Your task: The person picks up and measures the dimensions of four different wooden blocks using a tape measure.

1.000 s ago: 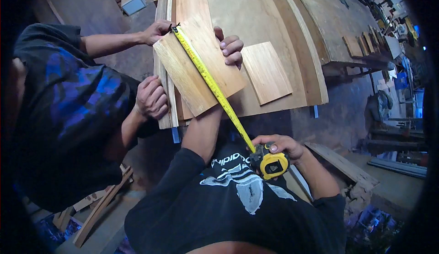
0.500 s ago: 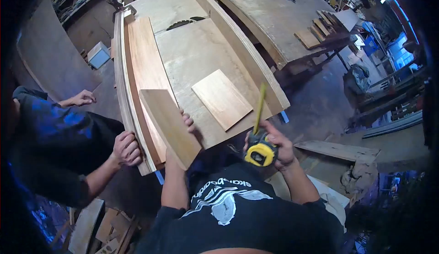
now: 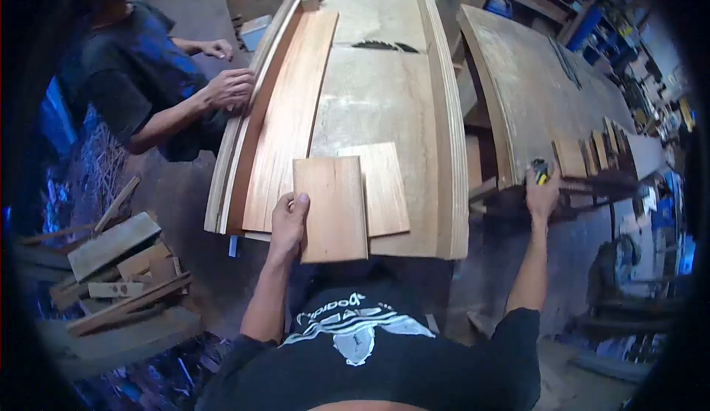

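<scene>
My left hand [image 3: 289, 224] is closed on the left edge of a short wooden board [image 3: 333, 211], thumb on its upper face. That board overlaps a second short board [image 3: 386, 196] lying on the saw table. My right arm is stretched out to the right, and my right hand [image 3: 543, 201] is closed round a black and yellow tape measure [image 3: 542, 172] at the corner of the neighbouring table. No blade of the tape shows. Along the left fence lies a long plank [image 3: 296, 108], near my left hand.
A toothed saw blade [image 3: 384, 45] rises from the saw table [image 3: 370, 93] between two raised side fences. A co-worker's hand [image 3: 231, 89] rests on the left fence. Several wood pieces [image 3: 569, 158] lie on the second table [image 3: 532, 93]. Offcuts [image 3: 115, 248] are heaped on the floor at left.
My right hand has swung out to the right with the tape measure, whose yellow blade is no longer out. The board in my left hand has turned flatter, its broad face up. My view has shifted.
</scene>
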Tool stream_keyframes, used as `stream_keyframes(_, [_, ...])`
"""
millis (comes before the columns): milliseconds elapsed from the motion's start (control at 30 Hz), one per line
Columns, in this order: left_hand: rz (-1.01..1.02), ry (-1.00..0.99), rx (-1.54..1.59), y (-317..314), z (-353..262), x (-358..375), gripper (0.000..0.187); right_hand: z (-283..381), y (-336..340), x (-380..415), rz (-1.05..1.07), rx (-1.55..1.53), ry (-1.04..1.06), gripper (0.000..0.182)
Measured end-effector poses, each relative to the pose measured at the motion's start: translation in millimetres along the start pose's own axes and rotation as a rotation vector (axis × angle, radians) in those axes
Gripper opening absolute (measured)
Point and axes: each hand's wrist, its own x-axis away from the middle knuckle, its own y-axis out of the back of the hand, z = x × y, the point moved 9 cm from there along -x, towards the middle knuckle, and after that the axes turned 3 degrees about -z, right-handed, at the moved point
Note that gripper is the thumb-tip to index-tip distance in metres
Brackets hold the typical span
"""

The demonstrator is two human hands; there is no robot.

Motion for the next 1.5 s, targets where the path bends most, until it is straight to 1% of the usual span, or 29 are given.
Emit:
stream_keyframes(67, [-0.088, -0.015, -0.118, -4, -11, 22, 0.04, -41, -36, -22, 0.223, 0.573, -0.106, 0.065])
stream_keyframes(100, [-0.11, -0.034, -0.111, -1, -8, 28, 0.04, -54, -47, -31, 0.224, 0.549, -0.087, 0.065])
stream_keyframes(167, [-0.227, -0.092, -0.074, 21, 0, 38, 0.037, -84, -75, -40, 0.279, 0.7, 0.0, 0.063])
stream_keyframes(233, [-0.378, -0.102, -0.119, 28, -21, 67, 0.034, -119, -97, -55, 0.282, 0.732, 0.054, 0.061])
stream_keyframes(300, [-0.411, -0.125, -0.149, 44, -20, 80, 0.03, -136, -106, -64, 0.275, 0.768, 0.101, 0.06])
stream_keyframes(367, [-0.472, -0.206, -0.125, 60, -15, 89, 0.029, -151, -109, -73, 0.324, 0.86, -0.034, 0.067])
stream_keyframes(400, [-0.501, -0.218, -0.135, 62, -18, 94, 0.03, -153, -110, -72, 0.24, 0.854, -0.01, 0.067])
stream_keyframes(467, [-0.519, -0.224, -0.12, 63, -16, 102, 0.03, -166, -116, -74, 0.282, 0.889, -0.027, 0.065])
stream_keyframes(500, [-0.522, -0.225, -0.109, 63, -14, 105, 0.03, -163, -115, -77, 0.322, 0.935, -0.056, 0.064])
stream_keyframes(533, [-0.533, -0.22, -0.103, 63, -10, 106, 0.03, -149, -112, -75, 0.296, 0.874, -0.056, 0.064])
stream_keyframes(633, [-0.518, -0.24, -0.097, 49, -7, 99, 0.031, -111, -110, -68, 0.225, 0.887, -0.01, 0.063])
stream_keyframes(667, [-0.499, -0.227, -0.091, 38, -16, 98, 0.031, -100, -110, -64, 0.226, 0.894, 0.003, 0.063])
stream_keyframes(733, [-0.435, -0.219, -0.051, 22, -21, 88, 0.032, -49, -106, -48, 0.095, 0.422, 0.208, 0.059])
stream_keyframes(800, [-0.397, -0.245, -0.055, 6, -27, 77, 0.033, 35, -90, -12, 0.273, -0.013, 0.086, 0.051])
stream_keyframes(867, [-0.34, -0.272, -0.066, -12, -31, 70, 0.033, 121, -63, 33, 0.33, -0.263, 0.269, 0.046])
stream_keyframes(933, [-0.14, -0.239, 0.119, -49, -31, 60, 0.033, 178, -52, 80, 0.538, -0.444, 0.373, 0.054])
stream_keyframes(1000, [0.038, -0.231, 0.244, -87, -29, 57, 0.031, 208, -55, 128, 0.797, -0.545, 0.207, 0.063])
stream_keyframes(1033, [0.11, -0.212, 0.277, -108, -31, 61, 0.032, 216, -52, 140, 0.788, -0.533, 0.2, 0.063])
stream_keyframes(1067, [0.179, -0.192, 0.311, -125, -36, 68, 0.034, 214, -59, 154, 0.862, -0.579, 0.03, 0.064])
stream_keyframes(1100, [0.185, -0.18, 0.314, -128, -40, 74, 0.034, 210, -64, 170, 0.934, -0.622, -0.146, 0.064])
stream_keyframes(1133, [0.266, -0.11, 0.244, -136, -41, 80, 0.036, 179, -70, 178, 0.846, -0.783, -0.359, 0.055])
stream_keyframes(1167, [0.348, -0.052, 0.173, -141, -40, 82, 0.038, 173, -63, 180, 0.844, -0.779, -0.357, 0.055])
stream_keyframes(1233, [0.457, -0.061, 0.169, -137, -27, 91, 0.045, 155, -43, 164, 0.664, -0.785, -0.34, 0.048])
stream_keyframes(1267, [0.452, -0.145, 0.004, -127, -24, 93, 0.057, 146, -25, 153, 0.593, -0.709, -0.317, 0.046])
stream_keyframes(1300, [0.47, -0.135, 0.002, -119, -14, 94, 0.057, 138, -7, 136, 0.516, -0.633, -0.287, 0.045])
stream_keyframes(1367, [0.184, -0.66, -0.639, -97, -20, 96, 0.076, 104, 28, 108, 0.327, -0.705, -0.378, 0.043])
stream_keyframes(1400, [0.195, -0.647, -0.653, -92, 5, 86, 0.094, 90, 44, 90, 0.231, -0.668, -0.395, 0.044])
stream_keyframes(1433, [0.215, -0.631, -0.643, -93, 10, 89, 0.094, 73, 62, 68, 0.141, -0.627, -0.412, 0.045])
stream_keyframes(1500, [0.09, -0.638, -0.94, -93, 13, 83, 0.096, -8, 76, 16, 0.118, -0.421, -0.396, 0.046])
